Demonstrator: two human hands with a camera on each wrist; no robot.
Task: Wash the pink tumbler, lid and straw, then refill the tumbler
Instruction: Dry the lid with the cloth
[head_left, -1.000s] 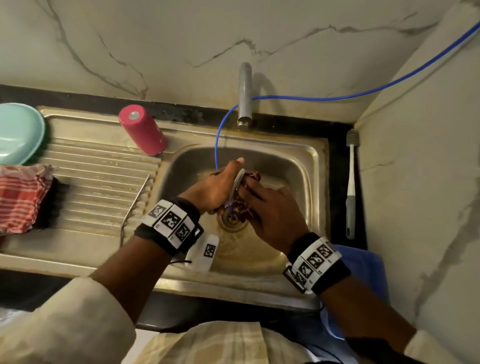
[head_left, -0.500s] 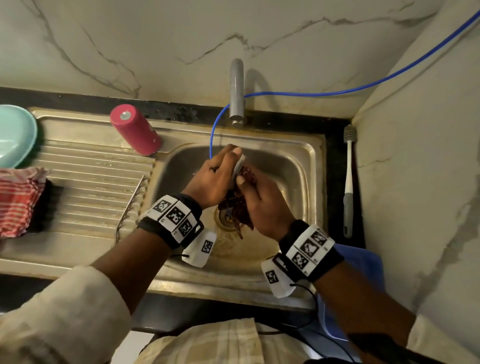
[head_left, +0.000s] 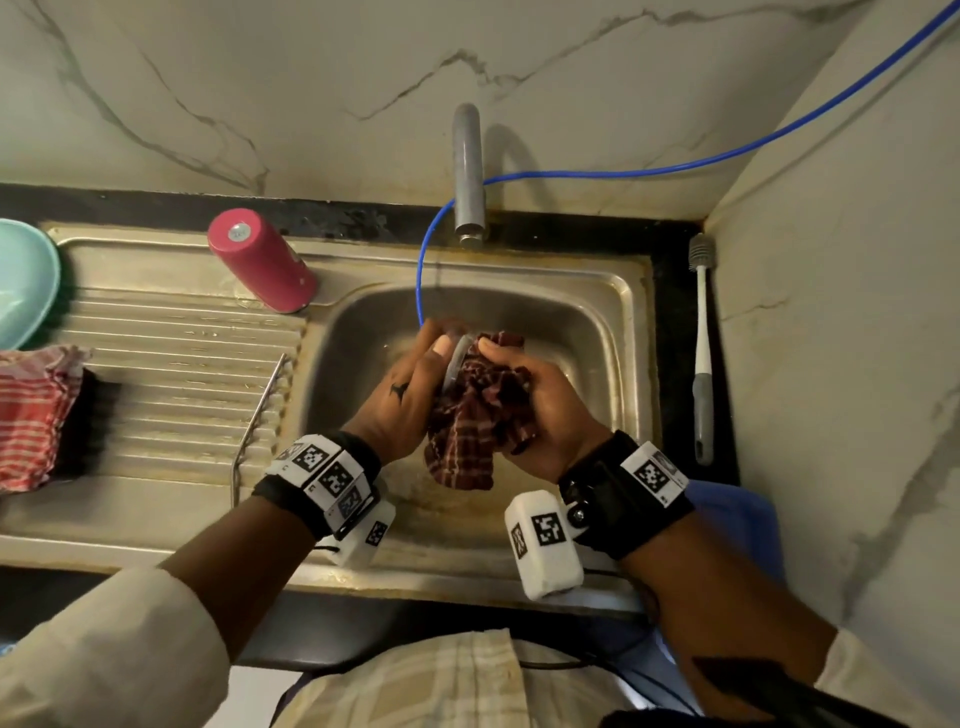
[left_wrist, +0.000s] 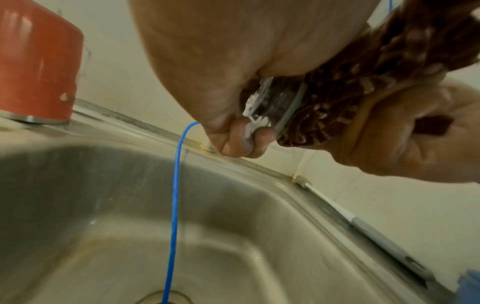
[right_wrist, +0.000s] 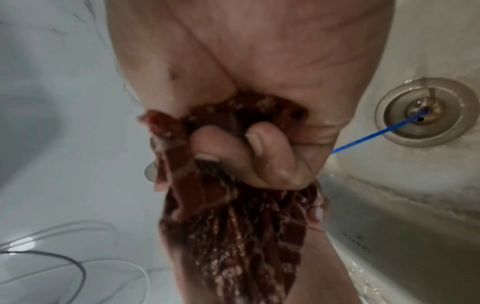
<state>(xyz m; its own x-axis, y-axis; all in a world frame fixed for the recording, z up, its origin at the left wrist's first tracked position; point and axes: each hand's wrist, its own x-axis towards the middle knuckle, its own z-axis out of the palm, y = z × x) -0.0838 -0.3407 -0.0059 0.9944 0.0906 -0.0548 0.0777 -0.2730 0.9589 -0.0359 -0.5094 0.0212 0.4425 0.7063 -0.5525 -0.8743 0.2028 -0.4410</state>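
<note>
The pink tumbler (head_left: 262, 260) stands upside down on the sink's back ledge, left of the basin; the left wrist view shows it too (left_wrist: 36, 61). Over the basin my left hand (head_left: 415, 384) grips the clear, soapy lid (head_left: 457, 358) on edge, and the lid (left_wrist: 275, 107) shows foam on its rim. My right hand (head_left: 540, 405) clutches a dark red checked cloth (head_left: 478, 415) and presses it against the lid. The cloth (right_wrist: 233, 216) hangs wet and bunched below my curled fingers. The straw is in no view.
A grey tap (head_left: 467, 171) stands behind the steel sink (head_left: 613, 322), and a blue hose (head_left: 423, 275) drops to the drain (right_wrist: 426, 112). A bottle brush (head_left: 701, 353) lies on the right ledge. A teal bowl (head_left: 23, 280) and red striped cloth (head_left: 31, 415) sit at the left.
Both hands have risen from near the drain toward the back of the basin, still rubbing the cloth on the lid. The cloth now hangs lower below my right hand.
</note>
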